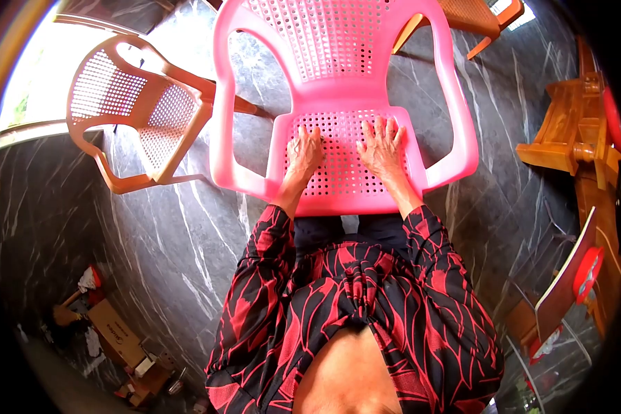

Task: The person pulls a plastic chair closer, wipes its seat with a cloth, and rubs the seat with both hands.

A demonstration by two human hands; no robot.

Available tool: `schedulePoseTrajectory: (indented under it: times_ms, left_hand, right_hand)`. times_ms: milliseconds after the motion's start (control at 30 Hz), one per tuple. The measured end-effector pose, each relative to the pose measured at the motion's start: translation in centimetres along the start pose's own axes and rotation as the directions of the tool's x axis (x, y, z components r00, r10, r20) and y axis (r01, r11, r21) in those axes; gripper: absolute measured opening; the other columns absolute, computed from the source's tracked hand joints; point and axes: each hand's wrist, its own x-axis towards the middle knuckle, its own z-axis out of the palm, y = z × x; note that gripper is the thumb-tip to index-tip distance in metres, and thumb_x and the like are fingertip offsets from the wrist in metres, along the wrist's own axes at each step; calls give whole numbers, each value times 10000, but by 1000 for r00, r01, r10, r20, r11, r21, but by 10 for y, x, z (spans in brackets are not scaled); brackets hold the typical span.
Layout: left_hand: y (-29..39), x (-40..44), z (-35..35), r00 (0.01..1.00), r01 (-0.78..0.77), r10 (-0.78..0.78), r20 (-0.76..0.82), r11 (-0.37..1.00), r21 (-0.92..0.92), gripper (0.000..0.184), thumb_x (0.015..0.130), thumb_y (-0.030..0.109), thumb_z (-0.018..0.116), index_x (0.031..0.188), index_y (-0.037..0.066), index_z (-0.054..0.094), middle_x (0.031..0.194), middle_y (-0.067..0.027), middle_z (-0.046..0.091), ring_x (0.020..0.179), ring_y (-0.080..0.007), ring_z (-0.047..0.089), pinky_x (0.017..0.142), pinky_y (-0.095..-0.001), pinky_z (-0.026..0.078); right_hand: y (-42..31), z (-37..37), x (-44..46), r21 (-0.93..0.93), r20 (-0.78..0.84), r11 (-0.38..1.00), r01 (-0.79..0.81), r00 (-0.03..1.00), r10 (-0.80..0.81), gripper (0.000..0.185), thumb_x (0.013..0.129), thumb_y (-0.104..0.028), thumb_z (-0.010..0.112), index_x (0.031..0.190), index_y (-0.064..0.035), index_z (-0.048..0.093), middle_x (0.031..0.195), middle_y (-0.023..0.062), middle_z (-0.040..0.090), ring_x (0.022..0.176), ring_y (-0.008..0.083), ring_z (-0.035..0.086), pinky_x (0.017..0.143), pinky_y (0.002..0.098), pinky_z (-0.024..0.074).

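A pink plastic armchair [334,204] with a perforated seat and back stands upright right in front of me. Both hands rest on its seat. My left hand [305,153] lies on the left part of the seat, its fingers close together and pointing toward the backrest; nothing shows in its grasp. Across from it, my right hand [383,148] is pressed flat on the right part with the fingers spread. Black-and-red patterned sleeves cover both arms. The seat front hides part of my dark trousers.
A brown plastic chair [165,127] stands to the left, and an orange-brown chair [472,17] at the back right. Wooden furniture [566,131] lines the right side. A cardboard box [115,333] lies among clutter at lower left. The floor [179,228] is dark, veined tile.
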Motion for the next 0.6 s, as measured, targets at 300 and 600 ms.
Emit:
schedulePoseTrajectory:
  times_ms: [300,600]
  left_hand:
    - [1,28,-2,999,1,0,-42,999,44,276,779,199,688,996,54,599,958,-232,588,765,-378,664,655,-471,534]
    - [-4,41,1,1000,24,-24,-11,1000,20,299,804,224,678,1031,48,594,981,-229,586,776,-363,669,677,-456,536]
  right_hand:
    - [-2,-7,0,10,-7,1000,-1,1000,1,563,897,-372,529,1386,-102,463,1462,235,352,1364,494,258,1084,696,140]
    - [-4,-6,2,16,3,1000,-14,1000,14,559,899,-371,523,1385,-99,465,1463,240,349,1368,495,253,1084,696,134]
